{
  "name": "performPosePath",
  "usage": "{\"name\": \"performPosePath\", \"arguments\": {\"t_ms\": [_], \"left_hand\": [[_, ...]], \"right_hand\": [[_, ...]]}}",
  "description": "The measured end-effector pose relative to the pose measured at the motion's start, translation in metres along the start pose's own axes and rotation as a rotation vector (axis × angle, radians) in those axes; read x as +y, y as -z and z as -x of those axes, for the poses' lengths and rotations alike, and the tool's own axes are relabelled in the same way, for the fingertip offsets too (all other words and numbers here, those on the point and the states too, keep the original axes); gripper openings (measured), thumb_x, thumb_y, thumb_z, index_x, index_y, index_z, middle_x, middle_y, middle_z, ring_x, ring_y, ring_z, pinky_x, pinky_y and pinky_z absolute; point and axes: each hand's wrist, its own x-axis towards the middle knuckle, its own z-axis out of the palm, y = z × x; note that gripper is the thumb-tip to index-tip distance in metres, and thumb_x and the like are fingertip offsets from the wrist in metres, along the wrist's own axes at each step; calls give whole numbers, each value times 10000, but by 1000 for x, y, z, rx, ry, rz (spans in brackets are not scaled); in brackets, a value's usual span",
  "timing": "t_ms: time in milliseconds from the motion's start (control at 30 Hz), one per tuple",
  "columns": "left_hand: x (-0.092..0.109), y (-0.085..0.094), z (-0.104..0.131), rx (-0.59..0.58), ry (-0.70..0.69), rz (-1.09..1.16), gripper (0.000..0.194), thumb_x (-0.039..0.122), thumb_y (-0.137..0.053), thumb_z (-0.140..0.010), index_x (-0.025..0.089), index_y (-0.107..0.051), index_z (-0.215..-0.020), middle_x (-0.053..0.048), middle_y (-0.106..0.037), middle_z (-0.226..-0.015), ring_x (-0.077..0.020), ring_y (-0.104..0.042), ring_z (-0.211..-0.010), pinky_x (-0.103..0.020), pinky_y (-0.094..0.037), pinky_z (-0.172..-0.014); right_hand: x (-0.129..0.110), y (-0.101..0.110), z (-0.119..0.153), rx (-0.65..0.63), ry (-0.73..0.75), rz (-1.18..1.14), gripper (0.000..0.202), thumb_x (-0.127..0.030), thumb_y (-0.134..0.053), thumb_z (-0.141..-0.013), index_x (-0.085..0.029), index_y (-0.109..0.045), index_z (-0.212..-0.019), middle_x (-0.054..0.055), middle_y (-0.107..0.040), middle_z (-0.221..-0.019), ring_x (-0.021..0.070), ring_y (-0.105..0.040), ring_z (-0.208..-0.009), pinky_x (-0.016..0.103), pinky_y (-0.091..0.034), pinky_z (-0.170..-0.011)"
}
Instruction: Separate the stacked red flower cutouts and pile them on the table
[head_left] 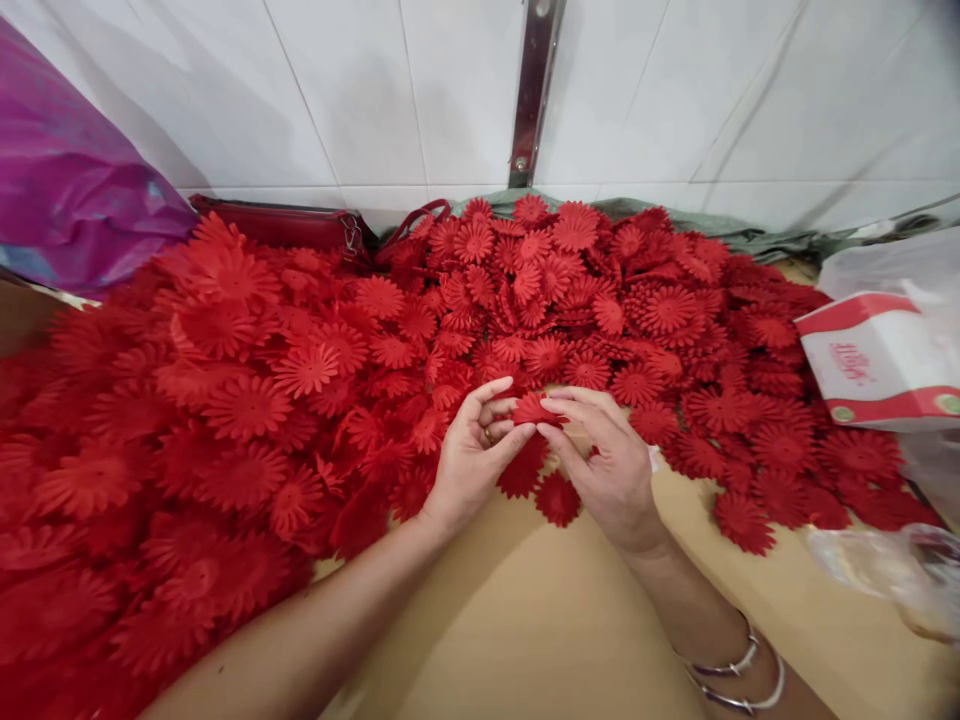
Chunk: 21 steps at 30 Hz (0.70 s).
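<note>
Between my two hands, over the front edge of a heap, is a red flower-shaped cutout with a ring of narrow petals. My left hand pinches its left side, thumb in front. My right hand grips its right side between thumb and fingers. Part of the flower is hidden behind the fingertips. Just below, another red flower lies on the tan tabletop. A large heap of similar red flowers spreads to the left, behind and to the right of my hands.
A white tiled wall with a dark metal strip rises behind the heap. At the back left are a purple bag and a dark red purse. To the right sit a red-and-white package and clear plastic wrapping.
</note>
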Motion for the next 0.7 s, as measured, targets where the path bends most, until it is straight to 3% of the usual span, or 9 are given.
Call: {"name": "performPosePath", "arguments": {"t_ms": [133, 300, 500, 700], "left_hand": [[2, 1, 0, -35, 50, 18, 472, 279, -801, -813, 228, -609, -1241, 9, -707, -898, -80, -664, -801, -190, -542, -799], [2, 2, 0, -16, 45, 51, 354, 273, -834, -774, 195, -637, -1058, 28, -709, -828, -71, -653, -763, -179, -516, -770], [4, -1, -1, -9, 35, 37, 390, 300, -849, -751, 203, -592, -1028, 63, -651, -735, -64, -602, -667, -179, -487, -685], [5, -3, 0, -34, 46, -21, 429, 349, -836, -761, 210, -580, -1076, 57, -628, -749, -73, -593, -682, -189, -484, -694]], "right_hand": [[2, 0, 1, -21, -16, -28, 220, -177, -650, -942, -248, -687, -1147, 80, -696, -1173, 194, -655, -1112, 409, -534, -1030], [1, -1, 1, -32, -27, -37, 208, -185, -650, -943, -245, -706, -1134, 79, -691, -1171, 193, -650, -1118, 401, -528, -1025], [-6, 1, -1, -37, -60, -101, 153, -169, -599, -958, -247, -703, -1040, 68, -695, -1100, 195, -656, -1074, 414, -521, -999], [2, -2, 3, -11, -368, -392, 91, -278, -603, -958, -228, -671, -924, 69, -681, -1117, 202, -646, -1075, 386, -508, -957]]}}
